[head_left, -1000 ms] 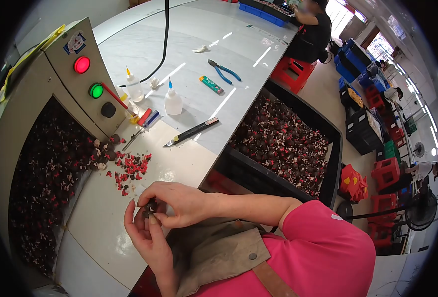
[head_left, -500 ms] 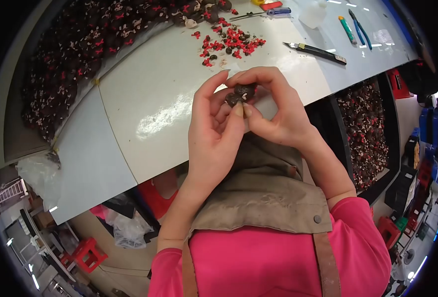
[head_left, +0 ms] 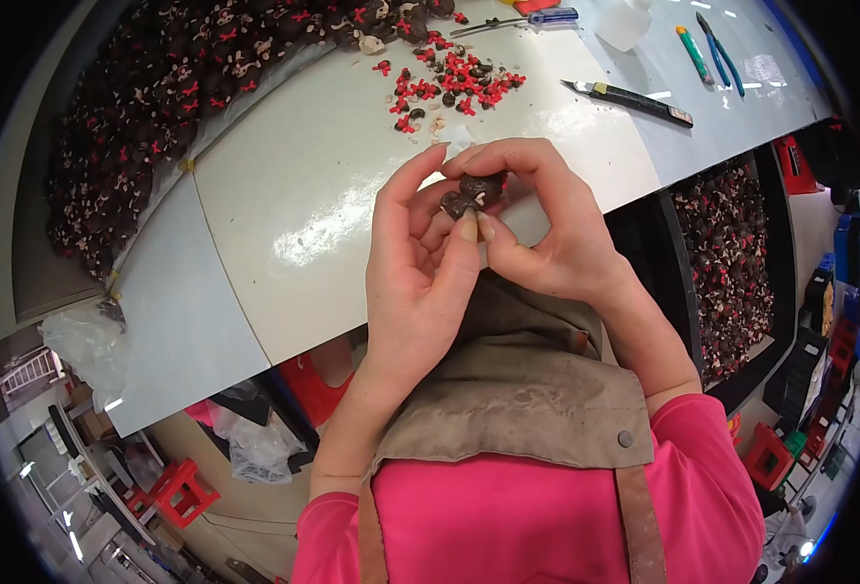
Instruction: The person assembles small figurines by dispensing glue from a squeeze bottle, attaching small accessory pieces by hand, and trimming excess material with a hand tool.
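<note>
Between my two hands is a small dark brown figurine (head_left: 481,187) with a rounded head, a pale spot and a bit of red at its right side. My left hand (head_left: 418,258) curls around it from the left, thumb tip pressed to its lower part. From the right, my right hand (head_left: 556,224) grips it, with fingers arched over the top and the thumb meeting the left thumb below. Beyond my hands, a scatter of small red bow-like pieces and dark bits (head_left: 464,83) lies on the white table (head_left: 294,185).
A large heap of dark figurines (head_left: 138,127) fills the back left. A craft knife (head_left: 629,101), screwdriver (head_left: 532,18), pliers (head_left: 720,56), green-handled tool (head_left: 695,54) and white bottle (head_left: 625,24) lie at the back right. Another full bin (head_left: 727,273) stands at the right below the table.
The camera view has shifted slightly. My hands keep the figurine in nearly the same place, and the figurine has turned a little, with the right thumb slightly lower.
</note>
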{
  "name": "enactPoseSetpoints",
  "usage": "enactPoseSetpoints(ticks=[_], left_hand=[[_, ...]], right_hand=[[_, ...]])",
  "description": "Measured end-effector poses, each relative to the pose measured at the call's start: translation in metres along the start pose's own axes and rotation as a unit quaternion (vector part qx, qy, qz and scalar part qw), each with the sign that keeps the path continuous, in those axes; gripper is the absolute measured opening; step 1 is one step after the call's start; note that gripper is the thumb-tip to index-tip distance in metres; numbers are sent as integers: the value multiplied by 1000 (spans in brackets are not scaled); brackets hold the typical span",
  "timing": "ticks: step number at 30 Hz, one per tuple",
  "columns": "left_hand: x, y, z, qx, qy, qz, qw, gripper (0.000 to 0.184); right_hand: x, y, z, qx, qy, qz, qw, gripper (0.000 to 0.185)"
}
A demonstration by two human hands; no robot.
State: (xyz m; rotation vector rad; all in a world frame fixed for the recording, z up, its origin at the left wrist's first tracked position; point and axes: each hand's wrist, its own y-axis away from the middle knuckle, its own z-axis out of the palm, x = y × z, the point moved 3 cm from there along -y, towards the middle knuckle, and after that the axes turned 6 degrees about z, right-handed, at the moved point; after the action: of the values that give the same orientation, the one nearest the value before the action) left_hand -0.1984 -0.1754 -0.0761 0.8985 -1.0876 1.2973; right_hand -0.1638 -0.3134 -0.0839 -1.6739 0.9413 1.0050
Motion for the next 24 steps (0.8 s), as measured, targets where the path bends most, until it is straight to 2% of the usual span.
enactPoseSetpoints(ticks=[24], left_hand=[[-1, 1, -2, -3, 7, 23, 1000, 54]], right_hand=[[-5, 0, 0, -12, 25, -11, 1000, 44]])
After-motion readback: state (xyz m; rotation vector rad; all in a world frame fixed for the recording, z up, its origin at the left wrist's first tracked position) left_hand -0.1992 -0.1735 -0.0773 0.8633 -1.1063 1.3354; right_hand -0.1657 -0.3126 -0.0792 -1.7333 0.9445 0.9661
